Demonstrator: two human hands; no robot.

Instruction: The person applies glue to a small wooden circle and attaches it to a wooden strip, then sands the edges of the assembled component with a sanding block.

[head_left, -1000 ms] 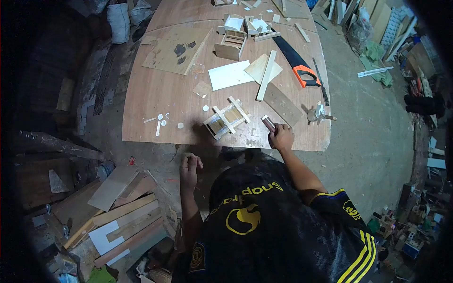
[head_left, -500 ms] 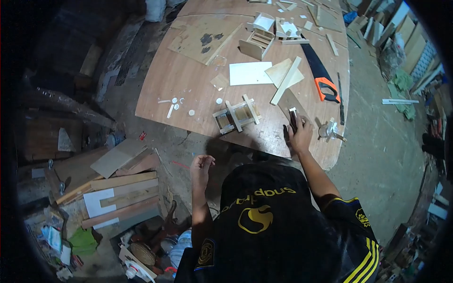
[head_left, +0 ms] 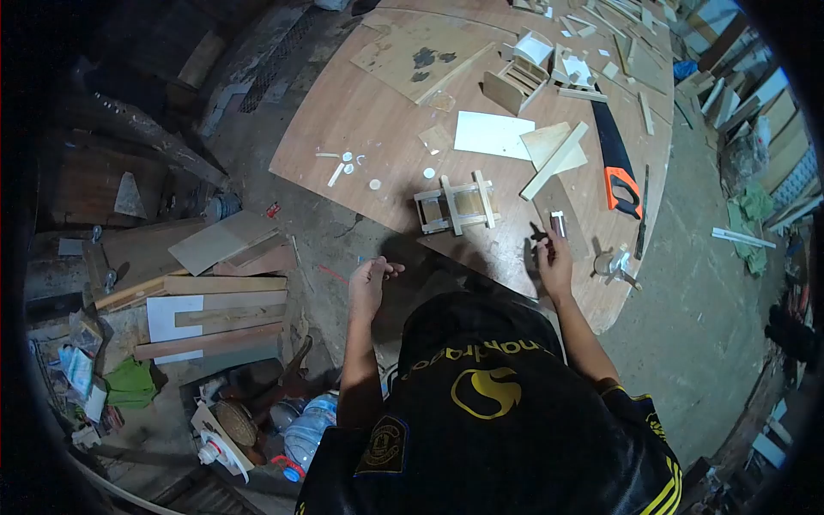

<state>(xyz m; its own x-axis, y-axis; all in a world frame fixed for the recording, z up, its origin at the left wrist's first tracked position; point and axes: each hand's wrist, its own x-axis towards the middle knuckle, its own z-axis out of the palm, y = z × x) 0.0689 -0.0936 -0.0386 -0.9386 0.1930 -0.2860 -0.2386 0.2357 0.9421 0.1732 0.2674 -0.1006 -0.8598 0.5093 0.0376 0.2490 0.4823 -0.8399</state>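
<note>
My left hand hangs in the air in front of the table's near edge. Its fingers are loosely bent and somewhat apart, with nothing visible in them. Over the table's near right part, my right hand has its fingertips just at the near end of a dark reddish cylinder with a silvery top. The fingers look parted; whether they still touch the cylinder is hard to see. To the left of this hand lies a small wooden frame with crossing sticks. A clear jar with a stick in it stands to the right.
On the table are a handsaw, a white sheet, a wooden strip, a thin file-like tool and small wooden pieces. Boards and a water bottle crowd the floor at left.
My right hand has shifted slightly left and back from around the cylinder, which stays in place. My left hand's fingers have loosened. The head view has turned a little.
</note>
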